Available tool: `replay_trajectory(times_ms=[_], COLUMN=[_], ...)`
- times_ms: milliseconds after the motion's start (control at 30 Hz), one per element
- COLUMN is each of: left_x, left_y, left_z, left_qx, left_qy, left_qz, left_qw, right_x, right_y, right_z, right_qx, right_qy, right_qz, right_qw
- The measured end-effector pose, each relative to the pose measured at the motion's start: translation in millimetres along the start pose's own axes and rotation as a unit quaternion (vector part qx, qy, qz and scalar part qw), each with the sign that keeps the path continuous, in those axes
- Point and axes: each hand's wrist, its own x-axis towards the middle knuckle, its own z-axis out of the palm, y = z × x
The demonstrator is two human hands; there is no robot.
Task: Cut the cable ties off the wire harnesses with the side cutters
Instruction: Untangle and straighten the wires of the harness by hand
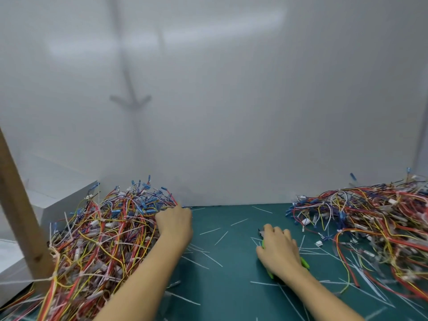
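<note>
**A:** Where are the cutters (pixel 304 262)?

**B:** Flat on the green mat (pixel 231 288), right of centre. The right hand (pixel 278 250) lies over them with its fingers curled down round the green handles. A grey tip pokes out past the knuckles and a handle end shows behind the wrist.

**A:** Any brand on them?

**B:** The hand covers most of the tool, and what does show is too blurred to read.

**A:** And the left hand (pixel 174 222)?

**B:** It is pushed into the near edge of the left pile (pixel 99 239) of harnesses: red, yellow, blue and white wires with blue terminals. Its fingers are buried among the wires, so I cannot tell whether they grip anything.

**A:** Other harnesses?

**B:** A right pile (pixel 370 223) spreads across the mat's right side, well apart from the left one and just beside the right hand.

**A:** What about ties?

**B:** Loose ties (pixel 210 231), thin white strips, lie scattered on the mat between and around the hands.

**A:** Around the edges?

**B:** A wooden post (pixel 20 216) leans at far left, touching the left pile, with a white box (pixel 58 200) behind it. A plain white wall (pixel 231 112) rises behind the mat.
</note>
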Motion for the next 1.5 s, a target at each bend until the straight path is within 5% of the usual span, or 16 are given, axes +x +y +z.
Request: replay_trajectory(times_ms=[267,433,533,667,733,800,1000,1133,1267,1400,1500], left_x=[-1.2,7.5,12.7,7.8,3.4,-1.1,-8.2,-1.2,13.5,21.5,21.6], left_y=[15.4,18.0,13.6,19.9,26.3,29.8,19.9,-1.0,-33.8,-64.9,-68.5], left_z=[-9.2,-28.8,-35.1,-39.6,-40.4,-40.9,-42.4,-48.6,-50.6,-37.0,-23.2], left_qx=[-0.008,-0.207,-0.332,-0.502,-0.554,-0.569,-0.477,-0.392,-0.248,-0.088,-0.044], left_qy=[0.008,-0.012,-0.020,-0.025,-0.019,-0.018,-0.037,-0.015,0.094,-0.018,-0.033], left_qz=[0.032,0.017,-0.003,-0.045,-0.041,-0.027,0.043,0.037,-0.059,-0.045,-0.026], left_qw=[0.999,0.978,0.943,0.863,0.831,0.822,0.877,0.919,0.962,0.995,0.998], right_x=[5.7,9.0,11.0,9.6,10.4,12.6,24.3,25.7,27.6,28.9,27.3], right_y=[32.7,27.8,7.1,-42.8,-65.2,-81.8,-105.0,-112.4,-108.4,-102.6,-108.6], right_z=[-8.8,-10.9,-17.5,-49.5,-62.0,-68.9,-57.6,-45.0,-41.0,-47.0,-50.1], right_qx=[-0.027,-0.043,0.112,0.430,0.488,0.473,0.372,0.429,0.461,0.443,0.408], right_qy=[0.009,0.015,0.064,0.071,0.061,0.062,-0.012,-0.024,-0.052,-0.081,-0.117], right_qz=[0.052,0.064,-0.001,-0.056,-0.068,-0.067,-0.038,-0.004,0.004,0.003,-0.019], right_qw=[0.998,0.997,0.992,0.899,0.868,0.876,0.928,0.903,0.886,0.893,0.905])
